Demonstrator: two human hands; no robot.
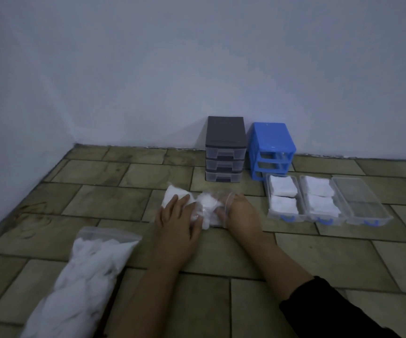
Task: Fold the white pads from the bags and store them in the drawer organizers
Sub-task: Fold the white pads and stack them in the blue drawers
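Two bare hands work low over the tiled floor, and nearest to me a long, clear zip-top plastic bag (85,276) stuffed with crumpled white pads lies off to the person's left, apparently kept as the waiting supply. Just beyond it the left hand (176,223) lies flat with straight fingers on a smaller crinkly clear bag of white pads (197,207), seemingly pinning it down, while the right hand (239,213) has its fingers curled into the bag's open mouth, probably to draw a pad out; whether it has one pinched yet, I cannot tell. To the right sit three shallow transparent plastic drawers with blue handles (328,201), side by side within easy reach: two hold neat, soft-looking squares of folded white pads (283,196), the third appears bare. Farthest, against the wall, stand a dark grey three-drawer plastic organizer (225,150) and a glossy blue plastic organizer frame (271,150) with open slots, likely where those drawers belong.
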